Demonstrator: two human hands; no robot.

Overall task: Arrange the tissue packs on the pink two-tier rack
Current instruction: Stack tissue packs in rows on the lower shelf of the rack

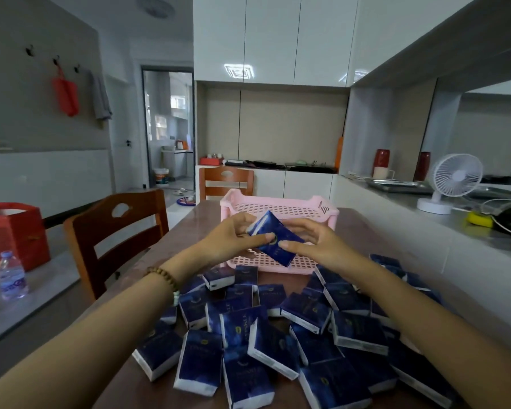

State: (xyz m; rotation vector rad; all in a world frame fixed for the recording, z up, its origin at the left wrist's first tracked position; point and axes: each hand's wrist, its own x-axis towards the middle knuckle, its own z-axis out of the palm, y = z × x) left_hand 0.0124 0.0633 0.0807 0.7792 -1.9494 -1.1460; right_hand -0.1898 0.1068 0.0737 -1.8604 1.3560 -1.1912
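A pink two-tier rack (pixel 278 205) stands on the brown table (pixel 354 231), both perforated shelves bare. In front of its lower shelf I hold one dark blue tissue pack (pixel 273 240) tilted in the air. My left hand (pixel 232 239) grips its left side with the thumb across the front. My right hand (pixel 313 242) pinches its right side with thumb and fingers. Several more dark blue tissue packs (pixel 278 335) lie in a loose heap on the table between me and the rack.
A wooden chair (pixel 118 240) stands at the table's left edge and another wooden chair (pixel 226 181) behind the rack. A red box (pixel 15 231) and a water bottle (pixel 11 276) sit on a surface to the left. A white fan (pixel 452 181) stands on the right counter.
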